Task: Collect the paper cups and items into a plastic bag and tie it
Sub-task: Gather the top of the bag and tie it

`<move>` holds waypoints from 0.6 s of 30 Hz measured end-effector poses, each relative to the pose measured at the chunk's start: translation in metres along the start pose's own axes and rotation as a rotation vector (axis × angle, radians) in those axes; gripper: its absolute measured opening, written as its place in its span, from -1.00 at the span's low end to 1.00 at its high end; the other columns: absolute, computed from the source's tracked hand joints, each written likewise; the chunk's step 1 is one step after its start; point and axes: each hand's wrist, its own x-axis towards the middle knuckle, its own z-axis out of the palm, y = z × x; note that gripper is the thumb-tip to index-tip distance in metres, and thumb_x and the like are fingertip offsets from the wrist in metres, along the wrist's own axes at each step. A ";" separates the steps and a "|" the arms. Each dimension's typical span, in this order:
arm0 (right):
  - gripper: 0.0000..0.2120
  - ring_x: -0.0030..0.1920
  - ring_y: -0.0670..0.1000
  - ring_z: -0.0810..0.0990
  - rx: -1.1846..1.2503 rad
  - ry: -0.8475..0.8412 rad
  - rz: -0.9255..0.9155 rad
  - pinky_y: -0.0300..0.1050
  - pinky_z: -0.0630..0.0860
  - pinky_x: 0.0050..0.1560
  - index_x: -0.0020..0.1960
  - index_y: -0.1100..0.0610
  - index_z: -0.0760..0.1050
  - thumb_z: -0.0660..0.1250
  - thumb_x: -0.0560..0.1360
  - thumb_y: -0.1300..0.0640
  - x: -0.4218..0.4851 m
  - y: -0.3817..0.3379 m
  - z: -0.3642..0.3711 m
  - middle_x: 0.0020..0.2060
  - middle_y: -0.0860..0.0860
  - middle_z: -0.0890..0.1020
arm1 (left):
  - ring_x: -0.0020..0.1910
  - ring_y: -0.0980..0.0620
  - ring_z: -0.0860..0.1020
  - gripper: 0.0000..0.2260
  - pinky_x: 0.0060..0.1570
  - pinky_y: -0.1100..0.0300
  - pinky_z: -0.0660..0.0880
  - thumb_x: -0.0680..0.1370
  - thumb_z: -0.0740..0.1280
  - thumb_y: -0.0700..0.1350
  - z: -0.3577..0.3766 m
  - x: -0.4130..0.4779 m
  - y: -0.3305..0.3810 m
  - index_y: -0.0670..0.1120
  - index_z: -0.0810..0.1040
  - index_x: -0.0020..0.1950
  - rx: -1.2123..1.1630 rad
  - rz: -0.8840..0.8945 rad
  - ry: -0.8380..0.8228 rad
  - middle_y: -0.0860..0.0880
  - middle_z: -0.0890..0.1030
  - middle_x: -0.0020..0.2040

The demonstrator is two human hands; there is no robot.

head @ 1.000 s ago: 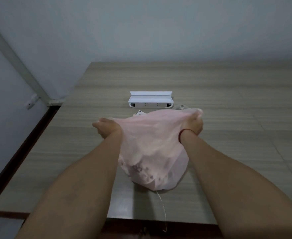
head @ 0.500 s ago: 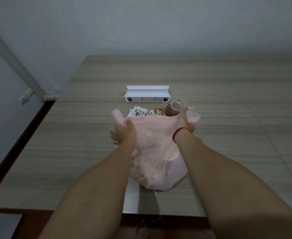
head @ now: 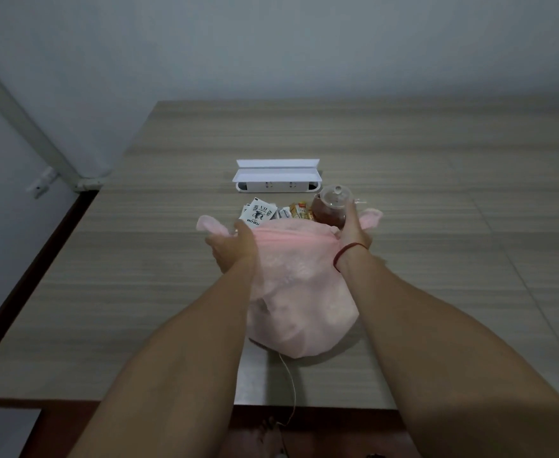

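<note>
A full pink plastic bag (head: pixel 304 292) rests on the wooden table (head: pixel 139 276) near its front edge. Its top is pulled into a taut band between my hands. My left hand (head: pixel 235 247) grips the left handle, whose loose end (head: pixel 210 224) sticks out to the left. My right hand (head: pixel 354 231) grips the right handle, whose end (head: pixel 372 216) pokes out to the right. What is inside the bag shows only as faint shapes. Just behind the bag lie white printed sachets (head: pixel 258 213) and small orange packets (head: pixel 299 211).
A glass teapot (head: pixel 332 206) with dark liquid stands right behind my right hand. A white power strip box (head: pixel 278 180) sits further back. A thin string (head: pixel 289 388) hangs over the table's front edge. The wall (head: pixel 271 44) closes the far side.
My hands lowered and drew closer together, twisting the bag's top into a narrow band. The sachets, packets and teapot behind the bag came into view.
</note>
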 end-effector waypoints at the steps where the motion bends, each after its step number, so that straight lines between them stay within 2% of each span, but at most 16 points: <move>1: -0.55 -0.40 -0.05 0.46 -0.061 0.004 -0.001 -0.28 0.43 -0.41 0.05 0.15 0.52 0.43 0.35 -0.17 0.000 0.003 0.000 -0.26 0.01 0.55 | 0.17 -0.23 0.56 -0.53 0.09 0.04 0.46 0.46 0.36 0.05 0.002 0.001 0.002 -0.20 0.41 0.24 -0.017 -0.016 -0.008 -0.20 0.57 0.20; 3: -0.71 -0.47 -0.09 0.47 -0.099 0.021 0.007 -0.39 0.35 -0.61 -0.06 0.16 0.60 0.28 0.50 -0.06 0.001 0.009 0.000 -0.35 -0.02 0.59 | 0.09 -0.17 0.60 -0.68 0.01 0.10 0.48 0.47 0.37 0.04 0.004 0.003 0.009 -0.18 0.48 0.05 -0.112 -0.022 -0.023 -0.14 0.61 0.04; 4: -0.70 -0.52 -0.10 0.48 -0.081 0.029 0.011 -0.42 0.33 -0.64 -0.18 0.16 0.58 0.22 0.55 -0.02 0.001 0.011 0.000 -0.44 -0.04 0.58 | 0.02 -0.13 0.61 -0.78 -0.06 0.15 0.46 0.51 0.34 0.02 0.005 0.003 0.013 -0.13 0.47 -0.09 -0.205 -0.039 -0.027 -0.09 0.59 -0.06; 6: -0.66 -0.45 -0.08 0.52 -0.077 0.025 0.020 -0.35 0.42 -0.44 -0.22 0.15 0.51 0.14 0.59 -0.01 0.005 0.017 -0.001 -0.57 -0.06 0.60 | -0.08 -0.03 0.56 -0.80 -0.10 0.20 0.41 0.58 0.26 0.01 0.005 0.002 0.023 -0.05 0.44 -0.18 -0.403 -0.107 -0.017 -0.05 0.54 -0.12; 7: -0.67 -0.33 -0.05 0.55 -0.097 0.008 0.032 -0.33 0.40 -0.33 -0.12 0.17 0.53 0.11 0.61 -0.01 0.007 0.021 -0.002 -0.49 -0.03 0.66 | -0.10 -0.01 0.53 -0.79 -0.10 0.20 0.41 0.60 0.22 0.02 0.006 0.003 0.028 -0.07 0.49 -0.11 -0.469 -0.137 -0.009 -0.06 0.55 -0.09; 9: -0.67 -0.11 0.03 0.57 -0.131 -0.011 0.059 -0.29 0.36 -0.30 0.16 0.29 0.53 0.14 0.60 0.08 0.009 0.027 -0.004 -0.08 0.12 0.71 | -0.21 -0.03 0.54 -0.67 -0.22 0.23 0.45 0.63 0.13 0.03 0.008 0.004 0.037 -0.18 0.55 0.06 -0.592 -0.199 -0.042 -0.09 0.66 0.00; 10: -0.67 -0.08 0.03 0.54 -0.159 0.000 0.056 -0.26 0.37 -0.31 0.23 0.31 0.50 0.19 0.58 0.15 0.011 0.027 -0.005 0.07 0.17 0.66 | -0.31 0.00 0.53 -0.64 -0.33 0.27 0.45 0.64 0.09 0.03 0.008 0.004 0.041 -0.20 0.54 0.06 -0.648 -0.221 -0.068 -0.10 0.70 -0.03; 12: -0.67 -0.09 0.01 0.49 -0.246 0.017 0.033 -0.23 0.38 -0.31 0.25 0.32 0.50 0.28 0.53 0.22 0.013 0.026 -0.008 0.16 0.19 0.61 | -0.38 0.00 0.54 -0.56 -0.40 0.32 0.47 0.65 0.03 0.02 0.009 0.005 0.047 -0.28 0.55 0.06 -0.685 -0.239 -0.087 -0.12 0.69 -0.20; 13: -0.67 -0.09 0.00 0.48 -0.273 0.023 0.013 -0.22 0.41 -0.28 0.24 0.32 0.51 0.30 0.50 0.23 0.014 0.024 -0.008 0.15 0.18 0.62 | -0.35 -0.05 0.58 -0.55 -0.31 0.26 0.52 0.66 0.03 0.00 0.010 0.004 0.049 -0.33 0.54 0.12 -0.679 -0.225 -0.081 -0.16 0.67 -0.23; 15: -0.66 -0.12 0.00 0.50 -0.288 0.040 -0.050 -0.21 0.43 -0.24 0.22 0.30 0.51 0.30 0.51 0.13 0.015 0.015 -0.004 0.05 0.14 0.63 | -0.10 -0.16 0.64 -0.60 -0.09 0.12 0.53 0.67 0.07 -0.04 0.012 0.001 0.050 -0.34 0.50 0.19 -0.527 -0.095 -0.009 -0.27 0.65 -0.04; 16: -0.63 -0.16 0.02 0.52 -0.269 0.035 -0.074 -0.22 0.43 -0.26 0.20 0.27 0.51 0.26 0.53 0.04 0.013 0.009 -0.001 -0.03 0.10 0.62 | 0.03 -0.19 0.62 -0.62 -0.04 0.11 0.49 0.67 0.08 -0.05 0.013 -0.002 0.047 -0.33 0.50 0.19 -0.383 0.007 0.013 -0.28 0.63 0.08; 18: -0.63 -0.32 0.01 0.51 -0.128 -0.102 -0.063 -0.24 0.45 -0.35 0.10 0.22 0.52 0.21 0.54 -0.08 0.006 -0.005 0.005 -0.24 0.06 0.60 | 0.12 -0.20 0.58 -0.66 -0.07 0.13 0.40 0.67 0.10 -0.06 0.014 -0.007 0.033 -0.29 0.51 0.17 -0.074 0.223 -0.015 -0.26 0.60 0.16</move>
